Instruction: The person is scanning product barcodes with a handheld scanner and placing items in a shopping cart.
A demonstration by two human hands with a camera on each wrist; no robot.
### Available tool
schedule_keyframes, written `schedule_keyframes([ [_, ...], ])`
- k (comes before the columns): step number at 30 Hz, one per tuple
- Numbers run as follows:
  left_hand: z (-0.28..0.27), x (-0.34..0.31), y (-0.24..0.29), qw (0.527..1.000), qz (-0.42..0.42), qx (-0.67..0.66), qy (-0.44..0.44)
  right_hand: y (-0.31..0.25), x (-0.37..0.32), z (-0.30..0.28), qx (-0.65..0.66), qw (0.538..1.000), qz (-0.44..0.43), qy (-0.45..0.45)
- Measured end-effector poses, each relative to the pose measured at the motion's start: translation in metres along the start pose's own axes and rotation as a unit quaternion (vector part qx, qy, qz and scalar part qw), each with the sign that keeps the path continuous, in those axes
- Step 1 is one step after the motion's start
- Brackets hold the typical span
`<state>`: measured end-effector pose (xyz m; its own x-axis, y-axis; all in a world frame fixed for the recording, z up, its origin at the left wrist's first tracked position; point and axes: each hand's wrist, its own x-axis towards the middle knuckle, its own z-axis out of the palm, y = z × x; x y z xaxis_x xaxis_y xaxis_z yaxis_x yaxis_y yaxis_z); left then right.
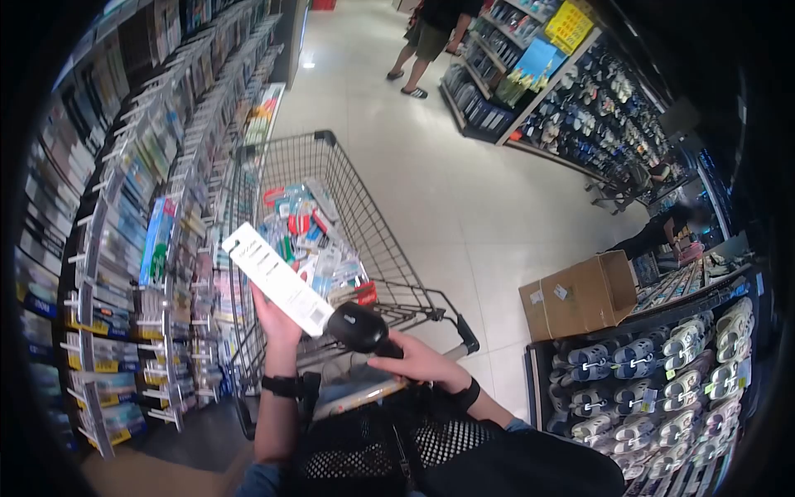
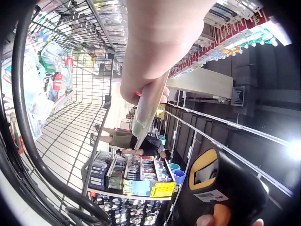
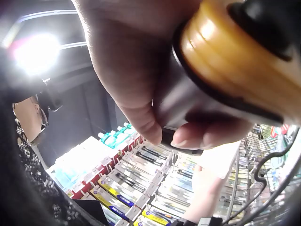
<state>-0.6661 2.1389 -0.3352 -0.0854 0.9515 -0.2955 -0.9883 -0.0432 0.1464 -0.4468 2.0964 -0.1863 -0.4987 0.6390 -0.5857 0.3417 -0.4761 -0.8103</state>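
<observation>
My left hand [image 1: 277, 318] holds a long white packaging card [image 1: 269, 273], its printed back and barcode turned up in the head view. From the side, in the left wrist view, the pack [image 2: 149, 106] shows a clear bulging plastic front. My right hand [image 1: 421, 362] grips a black handheld barcode scanner [image 1: 358, 326] by its handle. The scanner's head is right at the card's barcode end. Its yellow-edged window [image 2: 205, 173] shows in the left wrist view. Beyond both hands stands a wire shopping cart [image 1: 325, 137] with many small packaged goods [image 1: 302, 225] inside.
Hook racks of hanging packs [image 1: 170, 273] line the left side. At the right, a cardboard box [image 1: 567, 298] sits above a rack of shoes [image 1: 633, 364]. A person [image 1: 431, 37] stands farther up the aisle, and another person [image 1: 658, 234] is beyond the box.
</observation>
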Motion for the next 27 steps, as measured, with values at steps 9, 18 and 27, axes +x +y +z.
schedule_keyframes([
  [9,0.009,-0.007,-0.001,0.998,-0.035,-0.006,0.042,0.01,-0.005,-0.008,0.013,0.999,-0.03,0.038],
  [18,0.0,-0.003,-0.002,0.996,-0.029,0.073,0.039,0.029,0.001,-0.01,0.042,0.993,-0.062,0.089],
  [27,0.003,-0.001,-0.001,0.99,-0.069,0.078,0.094,0.034,0.004,-0.01,0.073,0.989,-0.085,0.092],
])
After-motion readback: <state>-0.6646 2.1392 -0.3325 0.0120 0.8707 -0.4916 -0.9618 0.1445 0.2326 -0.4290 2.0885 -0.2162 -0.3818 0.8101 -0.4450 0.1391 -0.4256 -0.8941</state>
